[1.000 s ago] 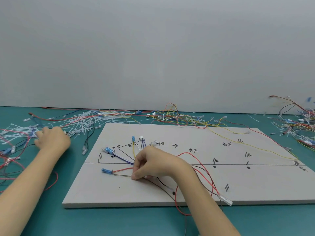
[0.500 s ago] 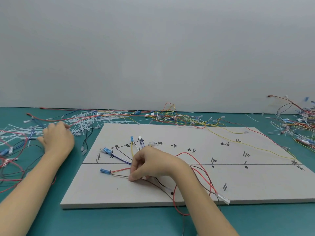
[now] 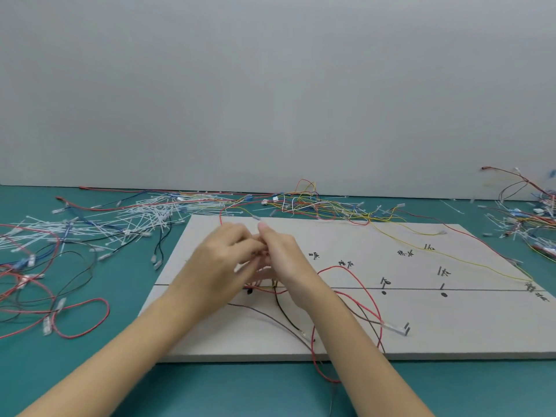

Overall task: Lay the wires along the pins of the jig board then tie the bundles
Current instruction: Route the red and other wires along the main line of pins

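Left hand (image 3: 222,263) and right hand (image 3: 278,257) are meeting over flat grey jig board (image 3: 421,320), fingers curling, apparently pinching thin white cable tie (image 3: 255,217); grip blurred.

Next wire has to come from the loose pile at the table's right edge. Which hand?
Right, probably. The right hand is on that side of the grey jig board, nearer the tangled wire pile. The left hand would have to cross over it.

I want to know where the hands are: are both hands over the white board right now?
Yes, the left hand and the right hand meet together above the jig board, near its left part.
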Tool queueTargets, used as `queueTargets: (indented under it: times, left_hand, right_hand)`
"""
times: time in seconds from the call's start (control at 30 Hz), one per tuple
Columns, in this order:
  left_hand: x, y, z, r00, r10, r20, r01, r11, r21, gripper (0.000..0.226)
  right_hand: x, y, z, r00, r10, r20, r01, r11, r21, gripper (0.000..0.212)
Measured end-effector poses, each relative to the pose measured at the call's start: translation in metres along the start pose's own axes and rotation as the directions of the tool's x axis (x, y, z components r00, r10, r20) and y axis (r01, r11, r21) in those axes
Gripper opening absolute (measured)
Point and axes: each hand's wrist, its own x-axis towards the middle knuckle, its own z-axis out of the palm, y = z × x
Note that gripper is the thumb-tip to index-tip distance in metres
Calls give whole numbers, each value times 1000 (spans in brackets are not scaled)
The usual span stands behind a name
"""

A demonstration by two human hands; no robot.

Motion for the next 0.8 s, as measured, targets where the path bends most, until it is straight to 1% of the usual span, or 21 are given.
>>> queueTargets:
  times: [0.07, 0.1, 0.2, 0.27, 0.33, 0.37, 0.4, 0.47, 0.53, 0.57, 0.63, 0.67, 0.7, 0.8]
  left_hand:
    - [-3, 10, 4, 998, 49, 35, -48, 998, -33, 20]
    - [-5, 12, 5, 997, 57, 44, -55, 997, -48, 20]
    - [-10, 14, 8, 996, 62, 63, -56, 994, -93, 19]
    - [-12, 13, 10, 999, 33, 37, -26, 985, -173, 15]
    - [-12, 13, 10, 996, -81, -28, 70, 956, -285, 15]
    - [-12, 11, 9, 985, -157, -68, 128, 942, -311, 17]
    - [-10, 9, 8, 966, -233, -109, 191, 934, -301, 21]
    - [-7, 1, 4, 923, -354, -150, 320, 924, -211, 34]
    - [-4, -7, -2, 911, -401, -97, 384, 910, -155, 45]
    - [-3, -11, -6, 912, -410, -33, 398, 901, -174, 48]
    - [-2, -16, -11, 892, -438, 109, 450, 849, -278, 47]
    - [-3, -18, -13, 880, -451, 149, 474, 816, -329, 43]
    - [-4, -20, -14, 874, -460, 158, 484, 798, -359, 38]
    - [-7, -26, -13, 874, -477, 95, 478, 807, -345, 24]
  right_hand:
    - [-2, 1, -4, 998, 4, 65, -6, 999, 38, 28]
    - [-2, 2, -6, 997, 18, 77, -22, 999, 46, 26]
    - [0, 4, -9, 995, 95, 4, -95, 992, 87, 37]
    - [1, 3, -10, 997, 83, -1, -83, 991, 110, 38]
    - [2, 2, -12, 998, 51, 22, -54, 990, 132, 34]
    - [2, 1, -12, 999, 31, 37, -35, 992, 119, 33]
    - [2, -1, -13, 998, 9, 59, -14, 996, 93, 31]
    - [1, -3, -13, 994, -41, 104, 36, 998, 52, 32]
    - [-1, -5, -14, 990, -82, 111, 77, 996, 46, 35]
    - [-2, -6, -14, 990, -90, 104, 86, 995, 44, 36]
    - [-3, -6, -13, 991, -82, 110, 79, 996, 31, 37]
    - [-3, -6, -12, 990, -72, 119, 70, 997, 21, 37]
    - [-4, -6, -12, 990, -64, 126, 63, 998, 15, 38]
    - [-4, -10, -13, 987, -76, 138, 68, 996, 66, 39]
